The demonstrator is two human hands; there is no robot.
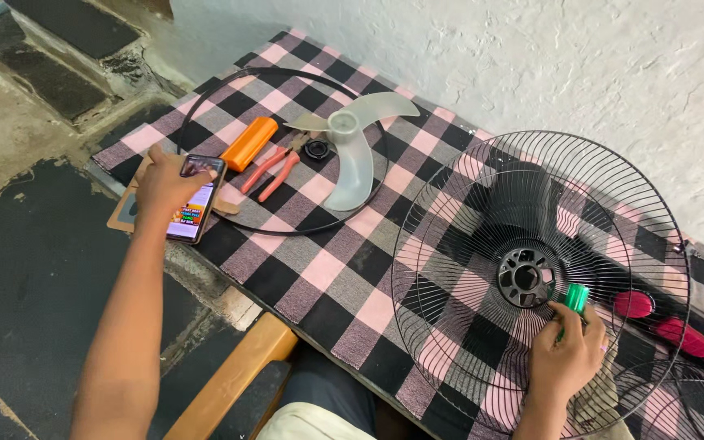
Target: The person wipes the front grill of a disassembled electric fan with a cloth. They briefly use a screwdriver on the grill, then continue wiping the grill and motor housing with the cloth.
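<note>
The left hand [165, 186] lay on a black phone with a bright screen [195, 200] at the edge of the desk with the pink and black checked cloth [327, 269]. The right hand [565, 358] was closed around a green-handled tool [574, 300] (its tip was hidden), held against the round black wire fan guard [482, 244] beside the hub. A pale plastic fan blade [352, 147], an orange box [248, 143] and red-handled pliers [272, 173] lay nearby.
</note>
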